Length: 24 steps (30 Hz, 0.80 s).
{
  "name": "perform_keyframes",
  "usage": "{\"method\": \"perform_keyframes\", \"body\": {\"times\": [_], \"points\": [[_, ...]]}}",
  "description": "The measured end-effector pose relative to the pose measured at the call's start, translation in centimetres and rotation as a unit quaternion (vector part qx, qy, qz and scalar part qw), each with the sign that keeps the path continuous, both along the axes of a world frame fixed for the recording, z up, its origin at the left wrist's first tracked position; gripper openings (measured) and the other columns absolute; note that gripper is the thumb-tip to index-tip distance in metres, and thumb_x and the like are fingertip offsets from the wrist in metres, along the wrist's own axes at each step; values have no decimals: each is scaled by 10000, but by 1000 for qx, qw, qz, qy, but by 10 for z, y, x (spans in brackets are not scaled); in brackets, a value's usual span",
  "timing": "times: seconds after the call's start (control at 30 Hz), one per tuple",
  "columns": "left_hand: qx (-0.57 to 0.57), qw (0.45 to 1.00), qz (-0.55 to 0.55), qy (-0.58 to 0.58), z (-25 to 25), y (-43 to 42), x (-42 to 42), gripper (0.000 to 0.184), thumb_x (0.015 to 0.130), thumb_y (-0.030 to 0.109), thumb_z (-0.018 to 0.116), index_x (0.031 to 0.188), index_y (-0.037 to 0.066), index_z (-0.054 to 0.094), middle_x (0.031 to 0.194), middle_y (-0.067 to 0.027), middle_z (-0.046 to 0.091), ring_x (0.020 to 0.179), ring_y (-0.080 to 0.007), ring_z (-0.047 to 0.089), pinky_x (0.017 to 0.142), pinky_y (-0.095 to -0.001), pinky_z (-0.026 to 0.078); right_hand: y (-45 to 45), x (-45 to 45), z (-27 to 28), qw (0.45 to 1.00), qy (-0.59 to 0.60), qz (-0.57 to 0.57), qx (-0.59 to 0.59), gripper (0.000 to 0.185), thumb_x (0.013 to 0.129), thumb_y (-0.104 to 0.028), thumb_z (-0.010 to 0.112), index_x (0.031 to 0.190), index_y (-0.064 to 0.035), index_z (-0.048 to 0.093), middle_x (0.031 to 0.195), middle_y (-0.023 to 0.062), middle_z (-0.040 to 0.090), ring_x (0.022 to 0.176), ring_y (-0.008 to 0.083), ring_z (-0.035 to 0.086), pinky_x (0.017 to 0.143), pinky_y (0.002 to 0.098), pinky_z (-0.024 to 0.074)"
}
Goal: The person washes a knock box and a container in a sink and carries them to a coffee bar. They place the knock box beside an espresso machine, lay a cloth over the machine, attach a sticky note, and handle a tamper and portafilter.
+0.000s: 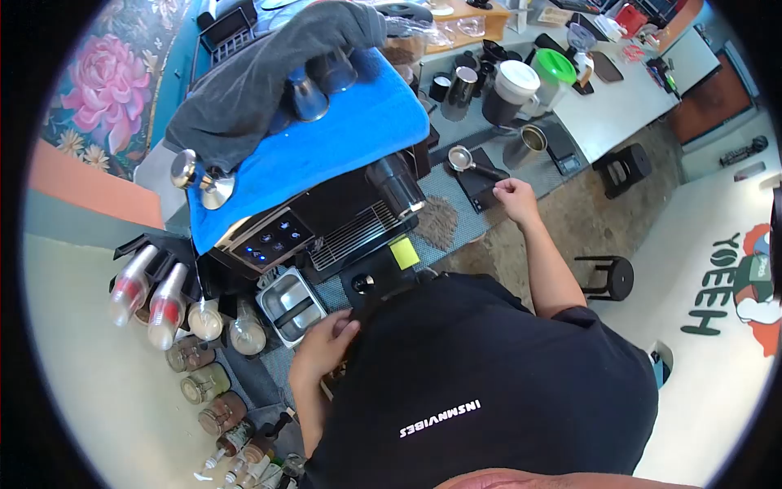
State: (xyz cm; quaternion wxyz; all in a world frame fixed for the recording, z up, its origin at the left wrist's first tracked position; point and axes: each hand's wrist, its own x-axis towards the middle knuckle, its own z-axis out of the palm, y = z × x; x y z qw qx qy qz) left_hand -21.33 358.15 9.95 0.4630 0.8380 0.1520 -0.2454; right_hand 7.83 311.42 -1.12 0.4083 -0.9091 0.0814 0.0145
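Observation:
My right hand [516,200] is at the right counter edge with its fingers curled together. Just beyond it is the handle end of a portafilter [461,158], which lies on a black flat-topped scale [481,189]; I cannot tell whether they touch. My left hand [324,349] is low by the counter's front edge, fingers bent, partly hidden by the black shirt. Near it are a steel bin with a dark bar [292,307] and a black stand [364,283] with a small round metal piece. Between my hands stands the espresso machine [281,234].
A blue towel [366,114] covers the machine, with glasses and a tamper [213,189] on top. A steel cup [528,143], pitchers [511,90] and a crumpled cloth [437,222] stand or lie rightward. Jars [204,383] and stacked cups [167,306] are left; a stool [619,277] is right.

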Motion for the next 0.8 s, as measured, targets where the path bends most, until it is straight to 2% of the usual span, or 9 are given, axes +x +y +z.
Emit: {"method": "perform_keyframes", "body": {"times": [0.07, 0.23, 0.37, 0.47, 0.57, 0.63, 0.7, 0.77, 0.8], "points": [[-40, 998, -32, -34, -11, -16, 10, 507, 1058, 383, 717, 1389, -1, 695, 1212, -208, 789, 1103, -300, 767, 966, -388, 588, -5, 4, -16, 993, 4, -13, -121, 292, 874, -119, 813, 1136, 7, 782, 1037, 153, 807, 917, 279, 772, 849, 390, 601], [-38, 996, -76, -41, -34, -46, 29, 455, 1080, 343, 698, 1385, 5, 699, 1189, -167, 788, 1105, -261, 748, 963, -368, 580, -15, 26, -38, 973, -160, 40, -160, 300, 871, -125, 790, 1147, -11, 758, 1046, 193, 781, 957, 354, 752, 887, 439, 593], [-122, 992, -20, 1, -36, -80, 56, 402, 1107, 317, 667, 1386, 31, 713, 1219, -121, 788, 1082, -176, 709, 957, -337, 549, -10, 49, -32, 947, -242, 98, -188, 213, 873, -112, 763, 1063, -16, 755, 990, 188, 750, 934, 402, 733, 878, 499, 594], [-155, 988, 19, -7, -63, -117, 79, 380, 1107, 309, 662, 1366, 40, 733, 1178, -106, 788, 1077, -165, 707, 963, -321, 537, -4, 58, -34, 962, -151, 216, -65, 150, 872, -99, 749, 994, -13, 757, 925, 186, 740, 892, 388, 734, 819, 494, 596], [-120, 992, -22, -24, -82, -165, 121, 381, 1090, 299, 687, 1357, 31, 735, 1159, -104, 783, 1036, -168, 714, 948, -323, 539, -11, 50, -38, 970, -96, 216, -50, 106, 879, -88, 738, 954, -17, 760, 912, 192, 745, 853, 375, 737, 774, 475, 594], [-138, 990, -14, -30, -89, -199, 154, 395, 1063, 305, 724, 1333, 16, 739, 1059, -102, 774, 990, -177, 723, 925, -338, 550, -26, 43, -43, 966, -54, 252, -13, 123, 889, -94, 746, 983, -18, 767, 932, 194, 757, 840, 372, 741, 754, 458, 589], [-55, 985, 2, -166, -137, -229, 178, 372, 1010, 279, 768, 1275, 18, 761, 934, -101, 736, 926, -250, 725, 911, -399, 573, -42, 35, -52, 953, -31, 301, 30, 143, 897, -106, 752, 1004, -15, 772, 929, 191, 759, 833, 371, 742, 749, 454, 585], [221, 930, -24, -294, -158, -257, 199, 324, 952, 223, 780, 1207, 23, 765, 946, -131, 730, 953, -313, 709, 939, -458, 565, -56, 28, -52, 932, 51, 355, 56, 181, 913, -147, 773, 1037, -15, 781, 934, 174, 774, 852, 334, 764, 776, 429, 598], [282, 908, -35, -309, -168, -263, 206, 284, 939, 201, 775, 1162, 26, 764, 944, -143, 727, 955, -340, 702, 940, -477, 563, -61, 24, -54, 923, 82, 370, 73, 187, 918, -153, 774, 1045, -16, 781, 936, 170, 777, 859, 325, 769, 786, 422, 601]]}}
